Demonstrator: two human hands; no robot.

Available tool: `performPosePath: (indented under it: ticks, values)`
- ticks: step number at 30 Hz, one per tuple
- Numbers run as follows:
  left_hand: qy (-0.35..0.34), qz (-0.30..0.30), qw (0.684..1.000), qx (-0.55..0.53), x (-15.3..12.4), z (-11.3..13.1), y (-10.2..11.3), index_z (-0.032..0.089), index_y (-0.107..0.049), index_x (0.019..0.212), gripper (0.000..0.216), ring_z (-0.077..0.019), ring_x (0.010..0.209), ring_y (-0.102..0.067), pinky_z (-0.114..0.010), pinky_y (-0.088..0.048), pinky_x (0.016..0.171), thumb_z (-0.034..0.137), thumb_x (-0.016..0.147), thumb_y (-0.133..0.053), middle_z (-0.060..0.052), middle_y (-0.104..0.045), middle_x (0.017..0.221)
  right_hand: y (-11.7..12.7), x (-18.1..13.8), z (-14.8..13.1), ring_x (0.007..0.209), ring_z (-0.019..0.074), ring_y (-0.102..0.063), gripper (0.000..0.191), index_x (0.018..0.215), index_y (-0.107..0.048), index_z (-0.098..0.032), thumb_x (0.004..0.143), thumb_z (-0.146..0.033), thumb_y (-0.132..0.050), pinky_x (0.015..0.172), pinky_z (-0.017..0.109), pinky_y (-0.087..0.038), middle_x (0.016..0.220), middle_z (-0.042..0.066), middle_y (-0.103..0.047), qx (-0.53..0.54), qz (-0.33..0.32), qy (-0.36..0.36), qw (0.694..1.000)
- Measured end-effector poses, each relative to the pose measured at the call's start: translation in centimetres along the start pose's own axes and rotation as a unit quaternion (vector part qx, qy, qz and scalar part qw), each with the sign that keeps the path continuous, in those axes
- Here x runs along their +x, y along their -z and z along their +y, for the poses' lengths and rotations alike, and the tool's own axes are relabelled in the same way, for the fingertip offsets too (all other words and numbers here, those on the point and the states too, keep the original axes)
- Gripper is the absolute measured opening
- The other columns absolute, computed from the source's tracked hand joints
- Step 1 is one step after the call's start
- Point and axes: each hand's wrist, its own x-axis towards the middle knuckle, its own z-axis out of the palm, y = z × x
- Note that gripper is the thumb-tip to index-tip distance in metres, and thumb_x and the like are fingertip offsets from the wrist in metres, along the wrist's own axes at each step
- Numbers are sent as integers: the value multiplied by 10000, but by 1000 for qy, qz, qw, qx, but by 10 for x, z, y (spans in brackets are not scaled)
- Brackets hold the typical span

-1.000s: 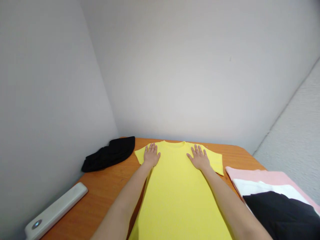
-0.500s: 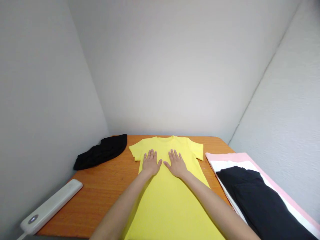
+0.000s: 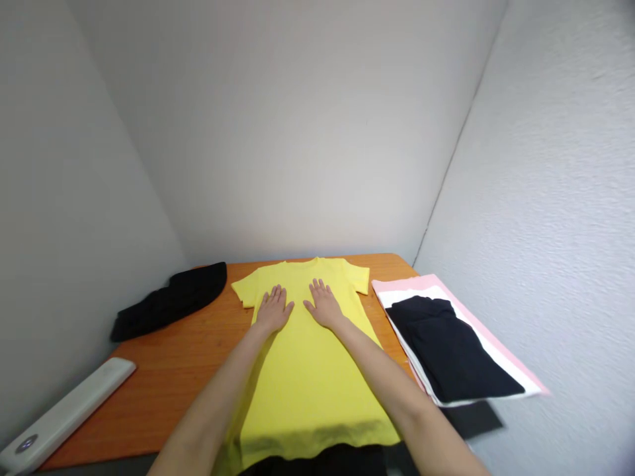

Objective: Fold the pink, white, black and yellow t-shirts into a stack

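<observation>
A yellow T-shirt [image 3: 310, 370] lies spread out on the wooden table, its collar toward the back wall and its hem near my body. My left hand [image 3: 272, 309] rests flat on the left side of its chest, fingers stretched and thumb out. On the right side of the chest my right hand [image 3: 324, 304] also lies flat, fingers spread. Both palms touch the fabric, with a strip of shirt showing between the thumbs. Neither hand grips anything. Slight shading marks the cloth close to the hem.
A black cloth item [image 3: 171, 299] lies at the back left of the table [image 3: 193, 357]. Nearer on the left is a long white device [image 3: 69, 413] with a round button. Folded black cloth [image 3: 449, 347] sits on white and pink cloth [image 3: 404, 284] at right. Walls enclose the table.
My view has turned slightly right and down, so everything sits further left and the shirt's hem now shows. Both hands stay flat on the shirt's chest.
</observation>
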Motion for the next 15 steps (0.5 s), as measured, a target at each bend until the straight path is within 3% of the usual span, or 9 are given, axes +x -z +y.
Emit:
performPosePath:
  ticks: [3,9,15]
  values:
    - [-26,5,1000,-5,-32,3,4,81,-254,1494,664,-247,1473,-82,-469,-94,1182,494,975,-212,-128,-141,1583,9,-32,-1,1460,249,-35,735,1510,-237,-73,978,-579,-199,1184,426,-62,1574,119,-122,19,-5,16,1000]
    - [-45,-7,999,-11,-105,2,0,58,-252,1493,724,-257,1465,-126,-447,-151,1179,554,968,-209,-146,-173,1570,15,-127,10,1459,264,-33,802,1519,-223,-109,945,-669,-207,1185,463,-86,1574,108,-106,13,-37,55,998]
    - [-62,12,998,-5,-114,-9,-1,93,-267,1496,691,-238,1460,-163,-420,-166,1180,539,971,-224,-120,-206,1566,27,-178,38,1457,226,-91,760,1526,-205,-157,953,-656,-211,1189,454,-108,1569,92,-144,-27,-14,30,999]
